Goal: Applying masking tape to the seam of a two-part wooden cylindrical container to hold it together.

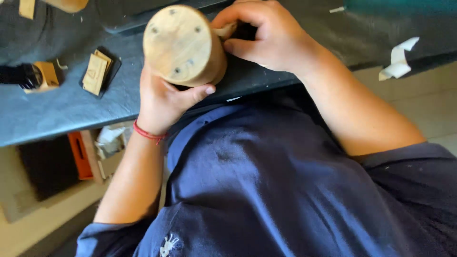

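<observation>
A dark workbench (57, 114) lay before us. Our left hand (164, 97) gripped the wooden cylinder (184, 45) from beneath. Our right hand (266, 33) pinched a small wood piece (225, 30) against the cylinder's far side.

Illumination is moderate, warm daylight that appears to come from the far side of the scene, leaving the flat end of the wooden cylinder (178, 44) and the forearms brightly lit while the dark blue shirt (285, 190) in the near field stays subdued and low in contrast. A deep shadow lies under the near edge of the grey workbench (57, 114), and the pale floor (419, 104) at right is bright but not clipped. Sharpness is fair at centre; fine detail softens toward the left and right edges, with mild wide-angle stretching and compression smear on the shirt fabric.
</observation>
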